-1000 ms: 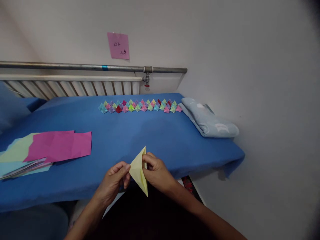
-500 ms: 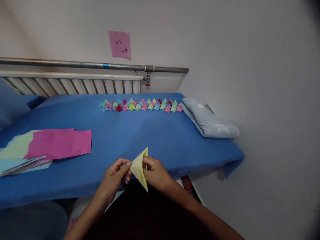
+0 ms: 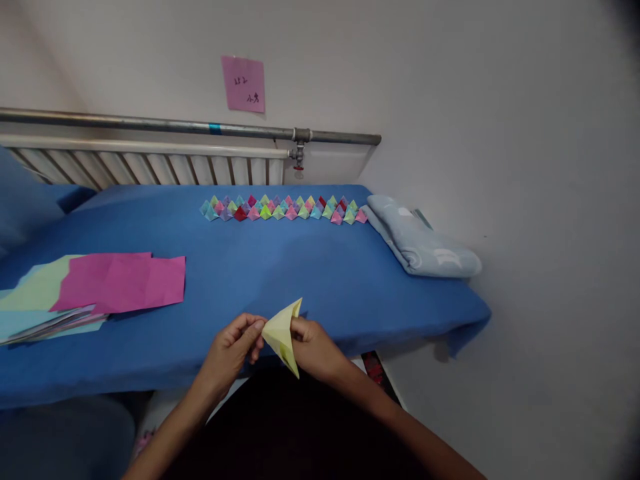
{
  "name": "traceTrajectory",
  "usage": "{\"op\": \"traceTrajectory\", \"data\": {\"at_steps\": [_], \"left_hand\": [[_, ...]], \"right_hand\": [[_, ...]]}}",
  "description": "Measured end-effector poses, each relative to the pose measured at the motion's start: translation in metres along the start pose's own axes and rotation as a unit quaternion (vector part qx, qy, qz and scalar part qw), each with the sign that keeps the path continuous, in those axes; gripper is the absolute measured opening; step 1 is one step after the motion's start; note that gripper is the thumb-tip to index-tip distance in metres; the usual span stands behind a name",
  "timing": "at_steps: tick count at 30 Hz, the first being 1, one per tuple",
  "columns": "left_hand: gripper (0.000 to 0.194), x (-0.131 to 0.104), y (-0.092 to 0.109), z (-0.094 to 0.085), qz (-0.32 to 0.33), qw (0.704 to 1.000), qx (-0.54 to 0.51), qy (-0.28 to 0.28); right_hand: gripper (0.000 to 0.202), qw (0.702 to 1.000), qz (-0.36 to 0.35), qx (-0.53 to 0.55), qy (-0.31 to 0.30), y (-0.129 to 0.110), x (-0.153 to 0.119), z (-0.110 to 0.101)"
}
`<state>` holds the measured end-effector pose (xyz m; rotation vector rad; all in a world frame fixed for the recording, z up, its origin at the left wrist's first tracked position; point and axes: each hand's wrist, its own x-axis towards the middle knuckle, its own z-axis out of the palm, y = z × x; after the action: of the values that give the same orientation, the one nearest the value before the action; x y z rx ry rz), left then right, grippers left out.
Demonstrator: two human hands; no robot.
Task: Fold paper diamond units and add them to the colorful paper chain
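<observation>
A folded yellow paper [image 3: 281,333], shaped like a triangle with its wide side opened out, is held in the air between both hands near the front edge of the bed. My left hand [image 3: 236,347] pinches its left point between thumb and fingers. From the other side, my right hand [image 3: 316,347] has its fingers inside the paper's open folds; the fingertips are hidden by the yellow paper.
Rows of small folded paper shapes [image 3: 278,212] in many colours stand along the back of the blue sheet [image 3: 240,267]. Magenta paper [image 3: 125,280] and other coloured sheets lie at left. A folded light-blue blanket [image 3: 420,243] sits at right. Behind runs a radiator [image 3: 200,170] under a pipe.
The yellow paper has tilted and its wide side has spread further, its upper point now leaning right. Both hands keep their hold. The view has shifted slightly.
</observation>
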<state>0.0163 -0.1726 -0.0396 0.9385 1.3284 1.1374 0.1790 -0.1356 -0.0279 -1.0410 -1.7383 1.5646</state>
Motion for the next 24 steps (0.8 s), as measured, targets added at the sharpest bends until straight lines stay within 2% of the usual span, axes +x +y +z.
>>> {"op": "traceTrajectory", "data": {"at_steps": [3, 6, 10, 14, 19, 21, 24], "left_hand": [[0.038, -0.002, 0.008, -0.001, -0.011, 1.000, 0.015, -0.015], [0.043, -0.004, 0.017, -0.002, -0.018, 0.997, 0.040, -0.061], [0.052, -0.001, 0.023, -0.004, -0.031, 0.990, 0.076, -0.114], [0.052, 0.003, 0.026, -0.005, -0.049, 0.988, 0.084, -0.120], [0.052, 0.004, 0.026, -0.010, -0.085, 0.982, -0.021, -0.167], [0.056, 0.003, 0.026, -0.012, -0.097, 0.978, -0.059, -0.175], [0.054, 0.002, 0.025, -0.013, -0.113, 0.977, -0.090, -0.159]], "right_hand": [[0.017, 0.998, -0.027, -0.050, 0.021, 0.003, 0.001, 0.000], [0.015, 0.990, -0.066, -0.118, 0.034, 0.005, 0.003, -0.003], [0.007, 0.974, -0.094, -0.206, 0.015, 0.002, 0.003, -0.006], [0.021, 0.963, -0.112, -0.244, -0.020, -0.002, 0.003, -0.004], [0.032, 0.979, -0.090, -0.178, 0.034, 0.000, 0.005, -0.004], [0.027, 0.990, -0.073, -0.113, 0.050, 0.002, 0.005, -0.007], [0.018, 0.998, -0.046, 0.007, 0.034, 0.005, 0.004, -0.009]]}}
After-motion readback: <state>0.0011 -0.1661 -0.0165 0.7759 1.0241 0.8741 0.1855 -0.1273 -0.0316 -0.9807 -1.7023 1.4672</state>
